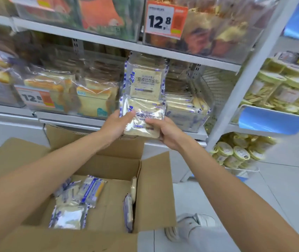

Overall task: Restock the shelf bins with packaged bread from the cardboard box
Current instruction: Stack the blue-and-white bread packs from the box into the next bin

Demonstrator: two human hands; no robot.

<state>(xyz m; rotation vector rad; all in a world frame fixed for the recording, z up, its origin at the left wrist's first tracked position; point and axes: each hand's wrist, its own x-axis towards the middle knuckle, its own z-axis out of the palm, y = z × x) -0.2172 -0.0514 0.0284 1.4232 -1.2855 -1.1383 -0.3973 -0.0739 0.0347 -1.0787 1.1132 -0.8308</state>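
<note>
A pack of sliced bread (pixel 145 122) in clear wrap with blue-and-white edges is held in front of the middle shelf. My left hand (pixel 116 124) grips its left side and my right hand (pixel 165 132) grips its lower right corner. Right above it a second pack of the same bread (pixel 146 82) stands upright at the front of a clear shelf bin (pixel 186 119), where more such packs lie stacked. Below my arms the open cardboard box (pixel 154 197) holds several more packs (pixel 70 215).
Clear bins of other toast loaves (pixel 94 99) sit to the left with a 12.8 price tag (pixel 35 99). The white shelf upright (pixel 239 91) stands to the right, with tubs of snacks (pixel 236 153) beyond it. My shoe (pixel 192 226) is on the tiled floor beside the box.
</note>
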